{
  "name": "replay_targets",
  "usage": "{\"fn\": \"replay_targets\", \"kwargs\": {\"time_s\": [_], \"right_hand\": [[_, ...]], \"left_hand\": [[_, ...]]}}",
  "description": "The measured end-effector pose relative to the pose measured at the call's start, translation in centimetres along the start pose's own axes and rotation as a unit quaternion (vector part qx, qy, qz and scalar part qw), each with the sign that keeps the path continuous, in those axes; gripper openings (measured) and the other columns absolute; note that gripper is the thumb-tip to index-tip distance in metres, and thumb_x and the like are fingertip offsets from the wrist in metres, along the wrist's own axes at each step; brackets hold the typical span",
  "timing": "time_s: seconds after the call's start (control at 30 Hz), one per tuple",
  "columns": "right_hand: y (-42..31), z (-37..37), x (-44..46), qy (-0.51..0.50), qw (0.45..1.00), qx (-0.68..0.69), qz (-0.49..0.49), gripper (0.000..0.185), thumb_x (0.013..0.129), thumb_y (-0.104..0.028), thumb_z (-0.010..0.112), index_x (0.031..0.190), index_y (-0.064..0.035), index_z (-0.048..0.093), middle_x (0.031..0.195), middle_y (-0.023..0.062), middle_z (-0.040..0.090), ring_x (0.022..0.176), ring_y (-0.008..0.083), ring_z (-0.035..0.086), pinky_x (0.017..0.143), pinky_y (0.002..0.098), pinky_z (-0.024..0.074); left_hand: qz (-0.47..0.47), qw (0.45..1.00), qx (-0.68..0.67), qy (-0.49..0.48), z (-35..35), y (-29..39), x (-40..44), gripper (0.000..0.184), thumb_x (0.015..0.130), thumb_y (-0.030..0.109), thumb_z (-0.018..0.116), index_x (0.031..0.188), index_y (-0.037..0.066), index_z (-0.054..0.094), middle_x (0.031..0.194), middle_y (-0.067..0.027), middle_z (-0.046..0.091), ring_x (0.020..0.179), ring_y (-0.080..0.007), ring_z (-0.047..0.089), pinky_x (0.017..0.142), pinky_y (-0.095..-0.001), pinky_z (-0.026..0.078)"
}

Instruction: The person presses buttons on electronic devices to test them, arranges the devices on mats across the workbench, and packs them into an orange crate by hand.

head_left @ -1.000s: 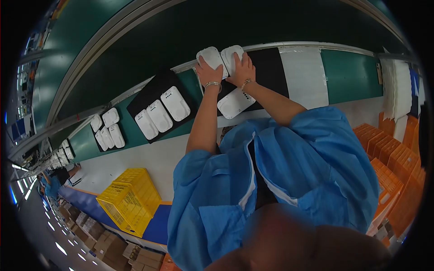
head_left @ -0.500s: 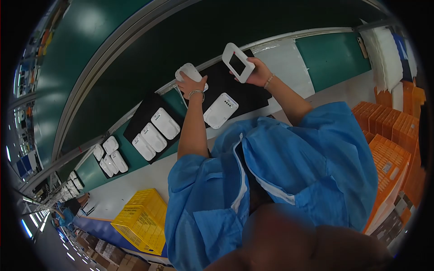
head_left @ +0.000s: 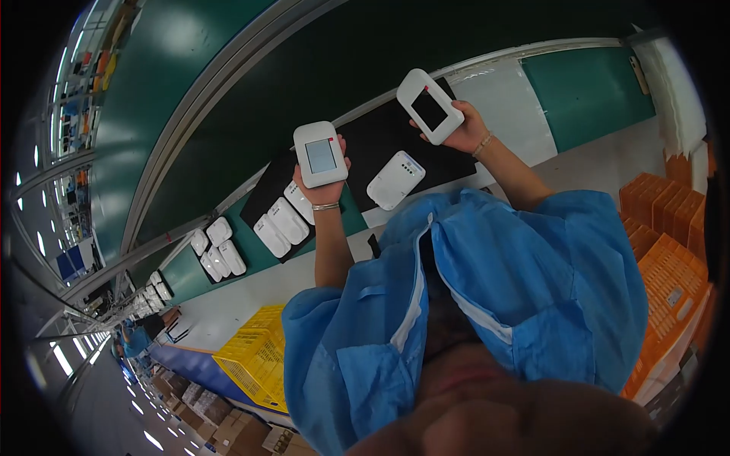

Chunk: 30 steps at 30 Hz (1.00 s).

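Observation:
My left hand (head_left: 325,196) grips a rounded white handheld device (head_left: 330,176) from beneath, its pale grey screen facing up with a small red tab at one corner. To the right, my right hand (head_left: 469,131) is closed around the edge of a similar white device (head_left: 417,83), whose screen is dark and also has a red mark. Between and below them, a third white device (head_left: 396,181) lies face down on a black mat (head_left: 361,169), showing a label and a row of dark dots.
Several white devices (head_left: 288,221) lie on another mat at left, with more white devices (head_left: 231,257) farther along the green bench (head_left: 182,267). A yellow crate (head_left: 255,361) stands at lower left, orange crates (head_left: 669,277) at right. A person (head_left: 137,340) is in the far left background.
My left hand has turned its device from back side up to screen up and brought it nearer. The right hand still holds its device. The whole view has shifted slightly.

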State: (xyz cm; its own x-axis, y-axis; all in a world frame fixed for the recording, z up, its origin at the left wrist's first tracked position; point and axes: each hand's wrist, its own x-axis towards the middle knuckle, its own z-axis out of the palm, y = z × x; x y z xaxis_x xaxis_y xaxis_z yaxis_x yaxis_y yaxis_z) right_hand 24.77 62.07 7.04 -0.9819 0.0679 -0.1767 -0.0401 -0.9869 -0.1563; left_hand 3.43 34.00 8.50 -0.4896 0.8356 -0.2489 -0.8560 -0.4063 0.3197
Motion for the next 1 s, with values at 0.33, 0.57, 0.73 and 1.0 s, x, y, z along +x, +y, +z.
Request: {"fn": "replay_targets", "kwargs": {"time_s": [0.33,0.57,0.73,1.0], "right_hand": [[0.8,1.3,1.6,0.001,0.999,0.002,0.051,0.071,0.078,-0.037,0.064,0.142,-0.0147,0.040,0.139,0.0175,0.045,0.128,0.0394,0.044,0.102,0.0529,0.0400],[-0.6,-1.0,2.1,0.053,0.986,-0.152,0.053,0.083,0.075,-0.033,0.069,0.146,-0.0177,0.031,0.142,0.0171,0.039,0.127,0.0326,0.043,0.103,0.0514,0.0375],[-1.8,-0.5,1.7,0.094,0.894,-0.432,0.071,0.095,0.070,-0.032,0.072,0.150,-0.0215,0.024,0.142,0.0131,0.036,0.127,0.0285,0.037,0.107,0.0437,0.0287],[0.0,2.9,3.4,-0.008,0.820,-0.554,0.141,0.105,0.064,-0.027,0.075,0.151,-0.0198,0.018,0.145,0.0212,0.033,0.131,0.0328,0.037,0.110,0.0425,0.0292]], "left_hand": [[0.000,1.000,0.013,-0.015,0.9,0.2,-1.6,0.078,0.078,0.052,0.048,0.145,0.013,0.037,0.147,-0.0231,0.034,0.129,-0.0393,0.044,0.088,-0.0517,0.047],[-0.019,0.894,0.429,0.132,0.1,0.0,-0.6,0.085,0.077,0.028,0.065,0.149,0.013,0.022,0.145,-0.0188,0.036,0.128,-0.0368,0.045,0.098,-0.0529,0.044],[-0.071,0.294,0.953,-0.007,-0.6,-3.6,2.6,0.107,0.056,0.028,0.079,0.148,0.025,0.025,0.149,-0.0199,0.027,0.132,-0.0385,0.035,0.104,-0.0497,0.035],[-0.048,0.442,0.896,-0.010,-2.0,-3.5,2.8,0.093,0.068,0.039,0.077,0.147,0.020,0.031,0.149,-0.0202,0.029,0.138,-0.0343,0.029,0.112,-0.0489,0.027]]}}
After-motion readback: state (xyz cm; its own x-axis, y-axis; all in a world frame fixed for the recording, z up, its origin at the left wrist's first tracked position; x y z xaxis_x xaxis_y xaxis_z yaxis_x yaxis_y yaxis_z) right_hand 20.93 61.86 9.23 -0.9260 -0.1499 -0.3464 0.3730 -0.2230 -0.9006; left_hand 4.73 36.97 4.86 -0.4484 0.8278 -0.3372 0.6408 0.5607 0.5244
